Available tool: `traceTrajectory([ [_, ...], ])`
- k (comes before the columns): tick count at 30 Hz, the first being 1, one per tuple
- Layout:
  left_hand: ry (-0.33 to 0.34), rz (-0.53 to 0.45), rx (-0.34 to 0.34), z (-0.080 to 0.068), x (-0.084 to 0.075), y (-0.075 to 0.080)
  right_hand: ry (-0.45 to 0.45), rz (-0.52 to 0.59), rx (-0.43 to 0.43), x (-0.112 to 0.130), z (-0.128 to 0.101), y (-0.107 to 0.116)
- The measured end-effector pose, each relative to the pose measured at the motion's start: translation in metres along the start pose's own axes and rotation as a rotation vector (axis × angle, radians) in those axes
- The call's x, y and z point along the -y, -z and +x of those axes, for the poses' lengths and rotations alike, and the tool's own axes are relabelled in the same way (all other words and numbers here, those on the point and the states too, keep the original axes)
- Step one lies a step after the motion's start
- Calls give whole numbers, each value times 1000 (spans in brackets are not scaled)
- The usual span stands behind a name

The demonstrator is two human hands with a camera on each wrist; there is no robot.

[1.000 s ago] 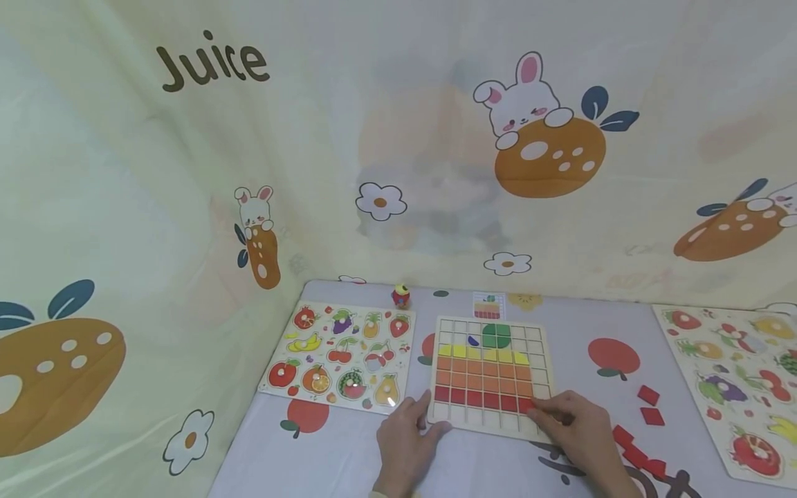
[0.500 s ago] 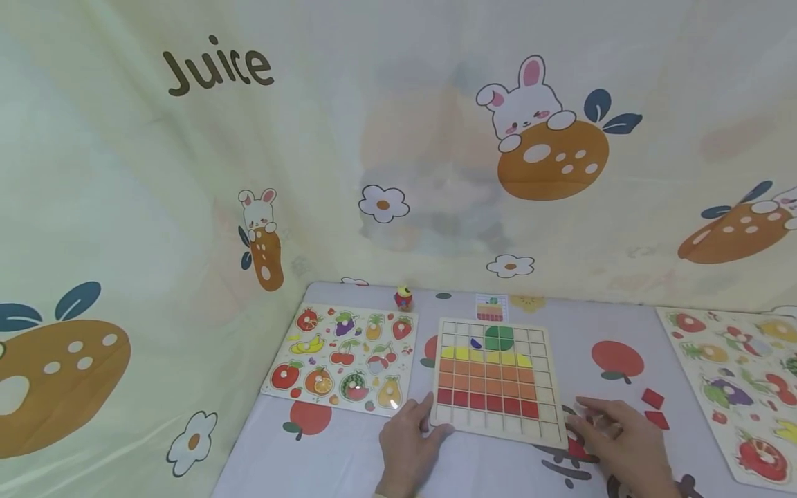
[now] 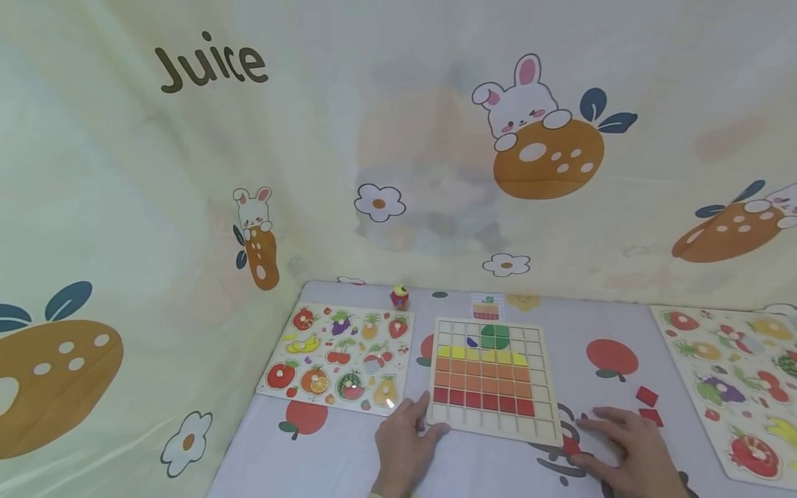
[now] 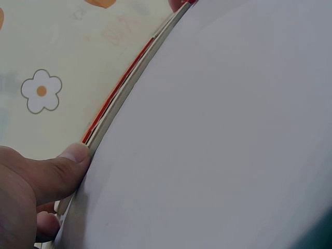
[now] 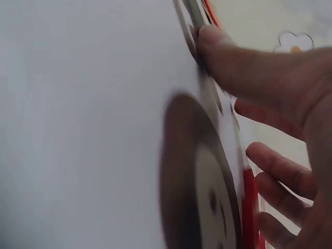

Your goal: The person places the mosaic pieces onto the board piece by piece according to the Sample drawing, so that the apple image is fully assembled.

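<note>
Left hand point(image 3: 403, 446), fingers relaxed, touches the grid board point(image 3: 492, 377) at its lower-left corner. Right hand point(image 3: 629, 449) lies flat, uncurled, over red tiles point(image 3: 647, 404), lower right.

right fruit puzzle point(image 3: 735, 377) cut off by the frame edge.
</note>
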State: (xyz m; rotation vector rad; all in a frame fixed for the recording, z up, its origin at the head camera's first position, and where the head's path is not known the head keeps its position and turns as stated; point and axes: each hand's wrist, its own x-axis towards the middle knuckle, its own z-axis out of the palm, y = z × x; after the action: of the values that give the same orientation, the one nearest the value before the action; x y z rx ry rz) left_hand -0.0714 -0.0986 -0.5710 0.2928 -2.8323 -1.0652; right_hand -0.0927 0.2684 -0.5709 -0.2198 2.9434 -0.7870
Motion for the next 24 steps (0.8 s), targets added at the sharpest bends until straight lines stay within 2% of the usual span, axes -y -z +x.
traceTrajectory([
  [3,1,-2,2,1,0,0,59,-5,-47,9,4,-4],
  [6,5,4,4,1,1,-1,60,13,-46,15,9,-5],
  [12,-4,12,-3,2,1,-1,-3,30,6,21,13,-2],
  [19,-2,10,-1,2,1,0,-54,40,-45,32,12,-2],
  [24,-11,9,-2,2,1,0,-159,114,-56,40,11,-1],
])
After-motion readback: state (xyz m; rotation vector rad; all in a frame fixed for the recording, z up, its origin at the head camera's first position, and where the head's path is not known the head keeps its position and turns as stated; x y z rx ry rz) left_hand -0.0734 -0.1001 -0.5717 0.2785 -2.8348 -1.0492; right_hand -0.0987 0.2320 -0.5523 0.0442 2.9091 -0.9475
